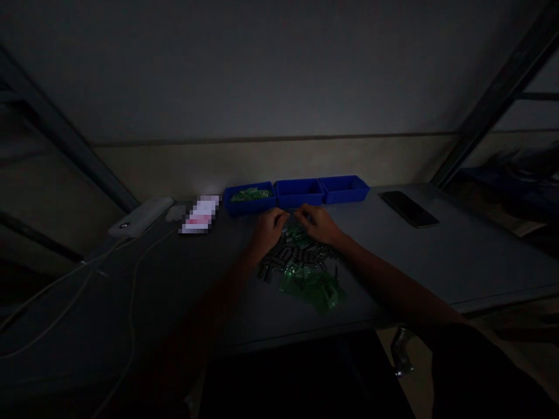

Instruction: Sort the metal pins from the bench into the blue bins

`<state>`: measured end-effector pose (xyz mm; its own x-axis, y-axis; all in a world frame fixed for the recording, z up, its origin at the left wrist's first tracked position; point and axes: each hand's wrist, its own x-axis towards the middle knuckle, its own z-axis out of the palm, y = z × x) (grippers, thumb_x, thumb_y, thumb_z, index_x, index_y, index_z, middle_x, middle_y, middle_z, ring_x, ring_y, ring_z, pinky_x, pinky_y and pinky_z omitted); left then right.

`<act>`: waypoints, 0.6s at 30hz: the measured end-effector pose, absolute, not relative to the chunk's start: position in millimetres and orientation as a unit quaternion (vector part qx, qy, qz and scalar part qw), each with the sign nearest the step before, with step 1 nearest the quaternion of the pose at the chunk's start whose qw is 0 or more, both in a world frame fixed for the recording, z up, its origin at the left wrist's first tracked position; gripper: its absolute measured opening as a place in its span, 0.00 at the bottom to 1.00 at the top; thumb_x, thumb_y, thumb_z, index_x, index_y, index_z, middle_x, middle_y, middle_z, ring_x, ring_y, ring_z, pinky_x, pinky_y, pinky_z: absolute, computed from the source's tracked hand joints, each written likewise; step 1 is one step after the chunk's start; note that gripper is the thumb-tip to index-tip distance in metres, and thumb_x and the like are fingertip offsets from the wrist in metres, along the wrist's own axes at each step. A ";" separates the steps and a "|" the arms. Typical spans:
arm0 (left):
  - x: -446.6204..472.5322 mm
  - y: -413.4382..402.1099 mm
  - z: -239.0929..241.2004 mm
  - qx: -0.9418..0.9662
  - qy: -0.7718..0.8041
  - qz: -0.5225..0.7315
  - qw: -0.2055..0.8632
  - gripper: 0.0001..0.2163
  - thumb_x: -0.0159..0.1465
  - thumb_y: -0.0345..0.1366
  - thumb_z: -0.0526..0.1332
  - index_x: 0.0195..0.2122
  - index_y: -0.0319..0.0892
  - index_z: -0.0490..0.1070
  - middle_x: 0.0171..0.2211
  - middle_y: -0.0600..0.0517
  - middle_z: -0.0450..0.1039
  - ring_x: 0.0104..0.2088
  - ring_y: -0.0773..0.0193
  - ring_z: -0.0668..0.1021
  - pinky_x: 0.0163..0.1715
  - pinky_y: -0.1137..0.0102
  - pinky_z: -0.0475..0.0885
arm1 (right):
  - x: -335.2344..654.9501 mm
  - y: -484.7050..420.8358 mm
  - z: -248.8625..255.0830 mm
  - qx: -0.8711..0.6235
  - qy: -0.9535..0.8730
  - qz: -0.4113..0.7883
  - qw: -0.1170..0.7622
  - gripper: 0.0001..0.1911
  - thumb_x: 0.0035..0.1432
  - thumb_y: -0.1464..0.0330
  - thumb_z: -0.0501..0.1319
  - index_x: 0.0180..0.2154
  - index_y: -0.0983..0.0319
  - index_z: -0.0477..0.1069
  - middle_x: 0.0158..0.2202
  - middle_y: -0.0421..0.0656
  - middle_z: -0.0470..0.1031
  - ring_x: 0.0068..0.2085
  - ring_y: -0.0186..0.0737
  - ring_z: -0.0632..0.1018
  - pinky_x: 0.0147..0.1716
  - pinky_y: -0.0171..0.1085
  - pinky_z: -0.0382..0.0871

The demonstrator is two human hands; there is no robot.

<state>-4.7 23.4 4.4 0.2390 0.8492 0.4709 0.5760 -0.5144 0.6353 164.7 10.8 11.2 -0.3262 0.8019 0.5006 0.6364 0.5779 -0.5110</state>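
Observation:
Over the far side of a pile of small dark metal pieces (286, 254), my left hand (268, 230) is closed with thumb and fingers pinched. My right hand (318, 222) faces it a short way to the right, its fingers pinched as well. Whatever sits between the fingertips is too small and dim to make out. Beneath my right hand lie several small greenish packets (297, 235). Crumpled green clear plastic bags (321, 289) rest at the near side of the pile.
Three blue bins stand in a row at the back: the left bin (248, 208) holds green packets, beside the middle bin (301, 201) and right bin (345, 196). A lit phone (201, 215), a white device (142, 216) and cables (133, 291) lie left. A dark phone (409, 208) lies right.

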 end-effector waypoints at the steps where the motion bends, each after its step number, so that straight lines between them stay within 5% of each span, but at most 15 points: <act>1: -4.2 23.0 4.3 0.773 0.464 0.402 0.163 0.09 0.62 0.37 0.53 0.28 0.41 0.69 0.28 0.51 0.73 0.31 0.64 0.74 0.35 0.71 0.67 | 164.7 10.7 11.2 -0.448 -0.808 0.107 0.367 0.16 0.63 0.60 0.49 0.31 0.62 0.67 0.30 0.43 0.73 0.32 0.36 0.73 0.32 0.33 0.61; 7: 2.6 13.9 6.6 0.802 0.459 0.365 0.118 0.07 0.63 0.36 0.54 0.32 0.40 0.70 0.32 0.49 0.74 0.36 0.61 0.74 0.41 0.67 0.68 | 183.5 19.0 15.9 -0.513 -0.788 0.042 0.338 0.15 0.63 0.61 0.48 0.34 0.62 0.68 0.30 0.44 0.74 0.30 0.38 0.73 0.32 0.34 0.60; 14: 25.7 -33.6 25.4 0.903 0.318 0.268 0.110 0.05 0.61 0.36 0.57 0.32 0.42 0.70 0.33 0.50 0.72 0.38 0.61 0.73 0.41 0.67 0.67 | 245.3 52.7 20.5 -0.753 -0.543 -0.065 0.366 0.18 0.63 0.60 0.47 0.43 0.65 0.68 0.37 0.52 0.76 0.37 0.46 0.74 0.35 0.38 0.62; 18: 41.7 -65.8 26.6 0.930 0.295 0.194 0.101 0.12 0.59 0.46 0.59 0.33 0.42 0.70 0.33 0.50 0.72 0.39 0.57 0.72 0.41 0.63 0.66 | 256.5 65.8 15.2 -0.792 -0.501 -0.061 0.342 0.18 0.62 0.59 0.49 0.44 0.63 0.69 0.39 0.53 0.76 0.39 0.49 0.75 0.36 0.40 0.63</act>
<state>41.7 -65.8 26.6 0.7506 0.5883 0.3009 0.5100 -0.8053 0.3023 256.5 65.8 15.2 0.4901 0.7530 0.4391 0.8359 -0.2634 -0.4815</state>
